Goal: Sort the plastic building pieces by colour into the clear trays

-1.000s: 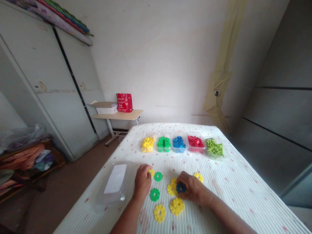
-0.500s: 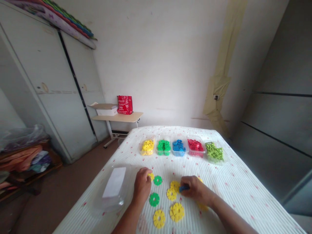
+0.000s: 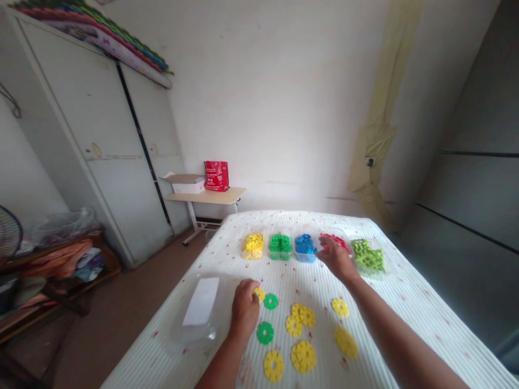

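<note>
My left hand [image 3: 245, 305] rests on the cloth with its fingers curled around the edge of a yellow snowflake disc [image 3: 260, 294], which they partly hide. Close by lie two green snowflake discs [image 3: 271, 301]. My right hand [image 3: 335, 258] reaches over the far row of boxes, its fingers apart between the blue discs [image 3: 305, 246] and the red discs [image 3: 337, 241]; no disc shows in it. Several yellow snowflake discs [image 3: 273, 366] lie on the cloth between and below my hands, some overlapping. One at the right [image 3: 346, 342] looks smeared.
Clear boxes of yellow discs [image 3: 254, 244], green discs [image 3: 280, 245] and light green pieces [image 3: 368, 255] stand in the row. A clear plastic lid [image 3: 178, 330] with white paper [image 3: 201, 301] lies at left. Behind are a small table [image 3: 219, 196] and a red bag [image 3: 216, 176].
My right hand has gone from the yellow discs forward to the blue and red boxes. The blue piece it held no longer shows in it. My left hand stays by the same yellow disc.
</note>
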A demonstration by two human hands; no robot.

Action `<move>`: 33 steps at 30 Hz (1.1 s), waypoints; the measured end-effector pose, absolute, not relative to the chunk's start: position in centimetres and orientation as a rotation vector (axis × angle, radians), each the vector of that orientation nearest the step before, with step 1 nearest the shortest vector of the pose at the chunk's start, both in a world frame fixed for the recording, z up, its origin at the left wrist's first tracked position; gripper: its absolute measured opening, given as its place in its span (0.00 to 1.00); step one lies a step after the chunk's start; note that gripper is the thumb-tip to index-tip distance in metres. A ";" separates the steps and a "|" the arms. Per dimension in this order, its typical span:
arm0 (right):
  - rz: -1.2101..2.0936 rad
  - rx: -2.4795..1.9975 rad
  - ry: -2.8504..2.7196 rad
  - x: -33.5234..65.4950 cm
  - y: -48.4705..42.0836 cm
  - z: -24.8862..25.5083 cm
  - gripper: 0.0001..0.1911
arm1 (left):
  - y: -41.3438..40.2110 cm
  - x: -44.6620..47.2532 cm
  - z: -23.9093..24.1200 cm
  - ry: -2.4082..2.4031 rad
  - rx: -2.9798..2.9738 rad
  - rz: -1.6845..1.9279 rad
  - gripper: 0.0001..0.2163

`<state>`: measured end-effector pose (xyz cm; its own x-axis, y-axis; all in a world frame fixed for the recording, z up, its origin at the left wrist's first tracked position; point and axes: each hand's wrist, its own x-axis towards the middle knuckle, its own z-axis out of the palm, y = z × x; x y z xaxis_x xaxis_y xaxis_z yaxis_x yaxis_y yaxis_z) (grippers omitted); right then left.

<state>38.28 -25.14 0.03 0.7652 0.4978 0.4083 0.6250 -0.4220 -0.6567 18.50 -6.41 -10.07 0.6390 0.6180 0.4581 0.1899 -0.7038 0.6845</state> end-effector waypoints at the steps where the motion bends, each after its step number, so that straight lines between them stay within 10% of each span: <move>1: -0.190 -2.132 -0.905 37.8 -25.2 -0.6 0.12 | -6.4 18.5 -10.1 0.623 2.259 0.938 0.16; 33: -0.271 -2.557 -0.942 37.0 -33.5 -8.3 0.12 | -15.4 19.8 -5.0 0.360 2.903 0.345 0.11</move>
<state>37.00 -33.49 -8.31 0.7540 0.5776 0.3128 0.6555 -0.6926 -0.3012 19.76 -15.40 -5.02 0.9431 0.2617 0.2049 0.2160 -0.9512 0.2205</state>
